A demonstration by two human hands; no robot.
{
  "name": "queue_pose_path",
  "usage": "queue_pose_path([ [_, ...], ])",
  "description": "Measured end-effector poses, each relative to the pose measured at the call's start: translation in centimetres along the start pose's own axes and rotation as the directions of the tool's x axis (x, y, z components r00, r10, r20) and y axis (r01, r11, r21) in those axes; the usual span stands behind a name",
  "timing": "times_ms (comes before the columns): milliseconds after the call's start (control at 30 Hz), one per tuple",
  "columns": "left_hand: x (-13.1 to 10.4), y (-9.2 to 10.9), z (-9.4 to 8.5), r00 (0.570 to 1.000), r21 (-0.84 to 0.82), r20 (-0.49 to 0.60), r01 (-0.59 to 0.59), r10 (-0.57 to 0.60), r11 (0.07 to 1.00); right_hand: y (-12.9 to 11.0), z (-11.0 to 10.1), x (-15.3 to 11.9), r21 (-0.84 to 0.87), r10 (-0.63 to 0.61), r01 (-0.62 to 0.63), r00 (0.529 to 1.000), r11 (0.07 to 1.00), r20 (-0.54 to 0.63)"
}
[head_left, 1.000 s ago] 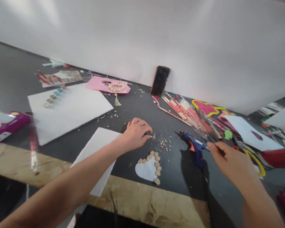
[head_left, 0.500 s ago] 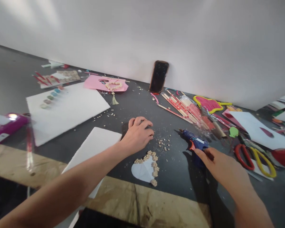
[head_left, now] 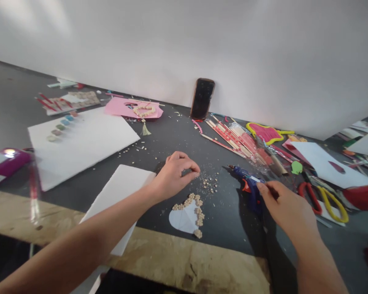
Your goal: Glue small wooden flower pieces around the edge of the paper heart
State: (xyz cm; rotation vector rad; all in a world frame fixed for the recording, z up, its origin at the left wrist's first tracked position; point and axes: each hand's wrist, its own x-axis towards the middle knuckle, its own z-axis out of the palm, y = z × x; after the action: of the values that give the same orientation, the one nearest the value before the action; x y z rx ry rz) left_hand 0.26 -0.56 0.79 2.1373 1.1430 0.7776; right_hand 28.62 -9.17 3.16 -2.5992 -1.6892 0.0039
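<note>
Head camera, looking down at a dark craft table set against a white wall.

The left hand hovers just above the table, thumb and fingertips pinched together, seemingly on a small bead, though the bead itself is too tiny to make out. Just beside the fingertips lies a scatter of loose beads, and nearer the person sits a white paper heart edged along its top and right side with a row of beads.

The right hand rests on the blue glue gun, fingers curled over its rear; whether it is fully gripped cannot be told. The gun lies to the right of the heart, nozzle pointing away to the left.

The beads look light, hard and prone to rolling, best taken one at a time in a fingertip pinch. The gun looks rigid and light; the handle is the place to hold, well clear of the nozzle, which may be hot.

Around them: white sheets, a pink card, a phone leaning on the wall, a bundle of sticks and scissors
</note>
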Motion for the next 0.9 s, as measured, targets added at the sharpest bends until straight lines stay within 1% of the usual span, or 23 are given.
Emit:
queue_pose_path([
  [67, 0.0, 0.1, -0.2, 0.997, -0.133, 0.005, 0.076, -0.076, 0.988, -0.6, 0.0, -0.3, 0.078, -0.102, 0.114, 0.985, 0.990, -0.139],
  [133, 0.0, 0.2, -0.2, 0.991, -0.295, 0.043, 0.132, -0.125, 0.946, -1.8, 0.0, -1.0, 0.163, -0.253, 0.303, 0.930, 0.939, -0.268],
  [167, 0.0, 0.3, -0.2, 0.987, -0.385, 0.082, 0.162, -0.141, 0.909, -2.6, -0.1, -1.4, 0.206, -0.333, 0.403, 0.893, 0.892, -0.304],
  [233, -0.1, 0.4, -0.1, 0.972, -0.552, 0.169, 0.232, -0.165, 0.801, -4.6, -0.4, -2.1, 0.289, -0.488, 0.562, 0.823, 0.775, -0.292],
  [300, -0.2, 0.6, -0.1, 0.957, -0.670, 0.232, 0.287, -0.175, 0.684, -6.8, -0.8, -2.6, 0.331, -0.590, 0.652, 0.758, 0.683, -0.276],
  [333, -0.3, 0.6, 0.0, 0.952, -0.710, 0.249, 0.303, -0.175, 0.636, -7.8, -1.0, -2.7, 0.347, -0.614, 0.670, 0.742, 0.656, -0.270],
  [367, -0.3, 0.6, 0.0, 0.950, -0.743, 0.260, 0.311, -0.173, 0.593, -8.7, -1.1, -2.7, 0.361, -0.624, 0.677, 0.734, 0.641, -0.269],
  [467, -0.3, 0.4, -0.1, 0.951, -0.822, 0.269, 0.308, -0.149, 0.478, -10.8, -1.1, -2.3, 0.391, -0.618, 0.676, 0.734, 0.625, -0.282],
  [567, -0.2, 0.1, -0.2, 0.958, -0.880, 0.259, 0.287, -0.124, 0.378, -11.9, -1.0, -2.0, 0.405, -0.612, 0.685, 0.726, 0.605, -0.314],
  [633, -0.1, 0.1, -0.3, 0.959, -0.900, 0.256, 0.282, -0.120, 0.333, -12.1, -0.9, -2.0, 0.418, -0.609, 0.693, 0.719, 0.587, -0.336],
  [733, 0.0, 0.1, -0.4, 0.958, -0.903, 0.257, 0.285, -0.127, 0.321, -12.1, -1.0, -2.0, 0.466, -0.606, 0.683, 0.724, 0.563, -0.329],
  [900, -0.1, 0.0, -0.3, 0.955, -0.892, 0.276, 0.298, -0.112, 0.341, -12.0, -1.4, -2.3, 0.558, -0.581, 0.604, 0.775, 0.569, -0.248],
])
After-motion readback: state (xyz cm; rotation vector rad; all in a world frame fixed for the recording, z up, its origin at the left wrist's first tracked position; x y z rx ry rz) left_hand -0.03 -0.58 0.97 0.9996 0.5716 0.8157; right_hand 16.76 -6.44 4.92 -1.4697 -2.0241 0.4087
